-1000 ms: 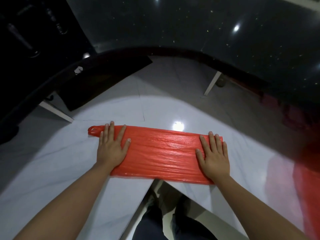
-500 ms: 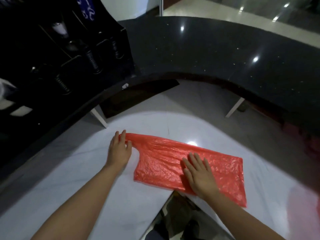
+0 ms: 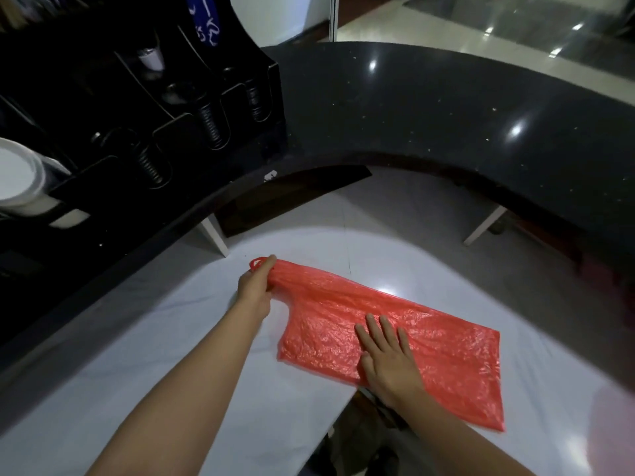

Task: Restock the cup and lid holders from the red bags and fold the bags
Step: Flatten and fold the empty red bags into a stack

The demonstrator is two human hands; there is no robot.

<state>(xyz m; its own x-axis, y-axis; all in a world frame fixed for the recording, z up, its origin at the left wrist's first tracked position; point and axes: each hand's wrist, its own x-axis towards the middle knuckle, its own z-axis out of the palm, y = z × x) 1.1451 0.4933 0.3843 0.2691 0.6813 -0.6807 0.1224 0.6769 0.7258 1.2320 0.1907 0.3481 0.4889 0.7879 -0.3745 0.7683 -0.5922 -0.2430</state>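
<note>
A red plastic bag (image 3: 443,348) lies spread on the white counter (image 3: 192,365), its handle strip stretched out to the left. My left hand (image 3: 256,285) grips that handle strip near its looped end. My right hand (image 3: 386,355) presses flat on the middle of the bag, fingers straight and spread. The black cup and lid holder (image 3: 192,108) stands at the upper left on the dark raised counter, with dark lid stacks in its slots and a white cup (image 3: 151,58) in a rear slot.
The curved black raised counter (image 3: 429,108) arcs around the far side of the white surface. A stack of white lids (image 3: 20,176) sits at the far left. The white counter has a V-shaped notch at the near edge, where dark trousers (image 3: 360,438) show.
The view rose and the bag now lies wider and crumpled instead of a narrow strip. My left hand went from resting flat to gripping the handle strip; my right hand slid toward the bag's middle.
</note>
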